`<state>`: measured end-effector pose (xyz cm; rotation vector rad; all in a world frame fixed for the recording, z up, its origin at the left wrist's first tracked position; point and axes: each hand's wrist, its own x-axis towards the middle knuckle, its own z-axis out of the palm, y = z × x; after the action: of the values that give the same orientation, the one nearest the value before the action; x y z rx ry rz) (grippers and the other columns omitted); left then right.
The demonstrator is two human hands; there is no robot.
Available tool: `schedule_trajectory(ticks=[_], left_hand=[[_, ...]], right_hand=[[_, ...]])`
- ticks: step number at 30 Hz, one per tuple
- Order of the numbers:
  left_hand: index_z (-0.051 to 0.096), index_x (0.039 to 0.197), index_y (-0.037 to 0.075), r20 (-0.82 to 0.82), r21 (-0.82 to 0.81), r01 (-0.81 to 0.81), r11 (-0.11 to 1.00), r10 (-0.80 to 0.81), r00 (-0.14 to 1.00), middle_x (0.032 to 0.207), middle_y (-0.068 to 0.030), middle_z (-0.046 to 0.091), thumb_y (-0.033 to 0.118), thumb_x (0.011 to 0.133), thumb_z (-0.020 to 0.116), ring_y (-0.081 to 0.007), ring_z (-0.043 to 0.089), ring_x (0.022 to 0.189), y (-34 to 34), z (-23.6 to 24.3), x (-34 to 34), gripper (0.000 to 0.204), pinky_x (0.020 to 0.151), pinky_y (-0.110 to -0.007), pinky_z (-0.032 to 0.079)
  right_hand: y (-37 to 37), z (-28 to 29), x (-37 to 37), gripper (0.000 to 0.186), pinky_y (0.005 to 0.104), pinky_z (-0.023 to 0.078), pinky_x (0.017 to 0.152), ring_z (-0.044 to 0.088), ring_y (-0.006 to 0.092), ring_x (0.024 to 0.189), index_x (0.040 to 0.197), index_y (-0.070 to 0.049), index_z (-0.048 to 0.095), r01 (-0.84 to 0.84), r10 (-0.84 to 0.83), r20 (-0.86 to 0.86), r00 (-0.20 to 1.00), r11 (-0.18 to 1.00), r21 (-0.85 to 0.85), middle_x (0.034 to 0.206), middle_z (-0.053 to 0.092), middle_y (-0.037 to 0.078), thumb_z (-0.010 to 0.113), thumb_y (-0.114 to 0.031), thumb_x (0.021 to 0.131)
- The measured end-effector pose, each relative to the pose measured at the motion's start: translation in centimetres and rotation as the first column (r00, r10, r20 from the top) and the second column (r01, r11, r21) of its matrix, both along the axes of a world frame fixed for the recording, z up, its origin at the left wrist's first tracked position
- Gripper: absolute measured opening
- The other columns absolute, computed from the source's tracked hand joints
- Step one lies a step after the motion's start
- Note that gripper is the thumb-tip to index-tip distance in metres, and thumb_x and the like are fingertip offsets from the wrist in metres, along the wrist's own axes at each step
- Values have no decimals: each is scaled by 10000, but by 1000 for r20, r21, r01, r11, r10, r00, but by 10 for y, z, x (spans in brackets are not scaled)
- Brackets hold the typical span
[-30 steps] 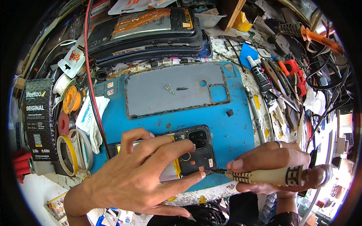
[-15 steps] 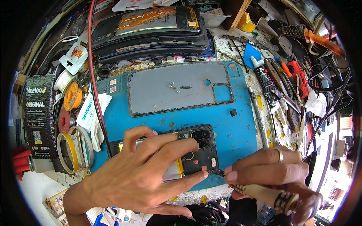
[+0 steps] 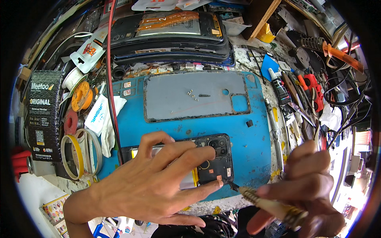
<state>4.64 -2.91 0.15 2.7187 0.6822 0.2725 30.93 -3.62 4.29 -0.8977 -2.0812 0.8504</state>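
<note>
— Two hands noted: our left hand (image 3: 154,186) is spread flat, pinning the opened phone (image 3: 206,162) on the blue mat (image 3: 254,142).
— Our right hand (image 3: 309,190) grips a screwdriver (image 3: 270,204) closed-fisted, tip at the phone's lower corner.

phone (image 3: 214,158) half hidden, screws (image 3: 192,95) tiny

At your far left a tall black box (image 3: 43,115) with white print stands on end. Just right of it lies a white sachet (image 3: 96,112), and above, a white hang-tab card (image 3: 89,49) with orange marks.
</note>
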Motion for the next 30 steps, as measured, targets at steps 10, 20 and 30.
schedule_trajectory(ticks=[10,20,30], left_hand=[[739,1178,300,19,-20,-13,1000,13,1000,1260,-113,528,702,731,704,-291,457,1119,0,0,0,602,966,-510,360],[745,1159,292,36,-21,-12,1000,13,999,1234,-106,528,668,729,738,-290,469,1112,0,-2,2,571,965,-531,357],[726,1184,287,23,-33,1,999,-1,1000,1227,-105,524,669,740,732,-273,473,1130,0,-2,1,586,974,-522,335]], right_hand=[[-10,-13,9,369,337,418,627,529,208,736,912,-78,741,-11,1,-89,996,993,-117,742,559,29,868,-241,607],[-5,-19,6,247,347,437,649,514,230,778,920,-28,668,-199,202,-195,960,979,35,851,560,81,782,-237,856],[31,-2,5,419,338,426,594,502,246,915,1151,-52,599,-496,473,150,868,818,291,847,632,137,757,-304,856]])
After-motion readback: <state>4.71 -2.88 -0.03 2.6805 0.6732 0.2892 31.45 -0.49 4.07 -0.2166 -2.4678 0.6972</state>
